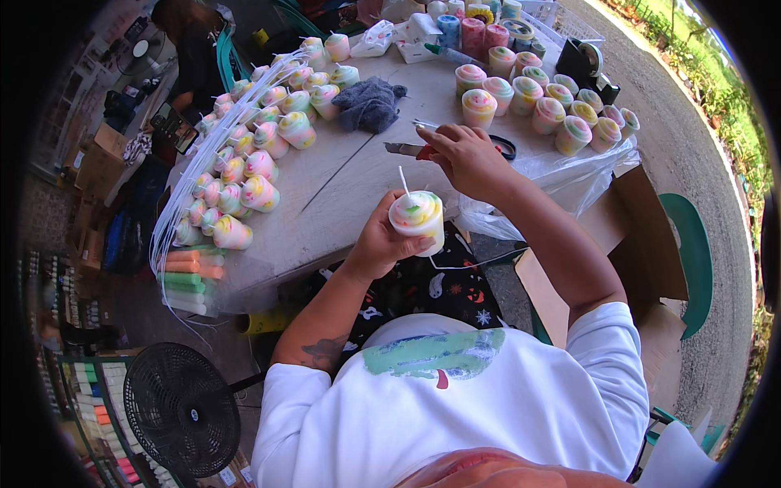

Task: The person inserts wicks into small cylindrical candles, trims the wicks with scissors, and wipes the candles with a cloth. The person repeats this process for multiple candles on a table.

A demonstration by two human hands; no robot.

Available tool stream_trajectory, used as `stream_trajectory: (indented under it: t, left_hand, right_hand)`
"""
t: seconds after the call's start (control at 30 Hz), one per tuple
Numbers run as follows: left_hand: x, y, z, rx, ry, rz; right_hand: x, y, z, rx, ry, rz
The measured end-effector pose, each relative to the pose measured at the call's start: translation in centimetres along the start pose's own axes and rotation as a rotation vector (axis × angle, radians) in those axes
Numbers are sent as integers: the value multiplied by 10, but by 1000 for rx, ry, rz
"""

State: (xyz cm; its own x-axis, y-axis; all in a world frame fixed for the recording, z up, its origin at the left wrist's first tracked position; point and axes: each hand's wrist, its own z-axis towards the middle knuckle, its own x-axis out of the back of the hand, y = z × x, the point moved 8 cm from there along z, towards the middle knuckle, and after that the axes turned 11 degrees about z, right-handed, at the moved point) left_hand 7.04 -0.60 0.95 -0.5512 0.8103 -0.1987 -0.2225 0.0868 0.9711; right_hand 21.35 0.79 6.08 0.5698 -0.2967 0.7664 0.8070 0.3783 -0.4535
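Note:
My left hand [381, 240] is wrapped round a swirled candle [418, 213] in white, yellow, green and pink, held upright near the table's front edge. A white wick [403, 180] sticks up from its top. Farther right and higher, my right hand [468, 163] has its fingers on a knife [403, 149] with a flat blade pointing left and a red part at the handle. The fingers hide most of the handle. Just beyond this hand, a black loop [506, 147], perhaps a scissor handle, lies on the table.
Many wicked candles [260, 193] crowd the table's left side beside long white strands [175, 183]. More swirled candles [547, 115] stand at the right, near a tape dispenser [587, 61] and clear plastic [537, 183]. A grey cloth [370, 104] lies mid-table. A black fan [182, 409] stands lower left.

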Motion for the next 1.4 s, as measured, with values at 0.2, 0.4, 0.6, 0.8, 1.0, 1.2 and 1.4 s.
stream_trajectory:
  t: [0.2, 0.4, 0.6, 0.8, 1.0, 1.2, 1.4]
  left_hand:
    - [84, 5, -51, -57, 322, -78]
    - [111, -20, -61, 32, 409, -514]
    - [112, -13, -60, -109, 274, -210]
    - [97, -8, -47, -160, 219, -254]
    - [114, -6, -76, -86, 370, -248]
    - [99, 4, -55, -105, 313, -399]
    - [85, 26, -53, -116, 311, -423]
  right_hand:
    - [100, -121, 3, 51, 233, 1042]
    - [119, -228, -30, -43, -55, 983]
    - [111, -245, -32, -174, -60, 974]
    - [116, -264, -39, -335, 3, 934]
    - [107, -251, -26, -418, -99, 982]
    - [49, -130, -8, -510, -103, 1296]
    - [0, -82, 3, -605, -182, 1330]
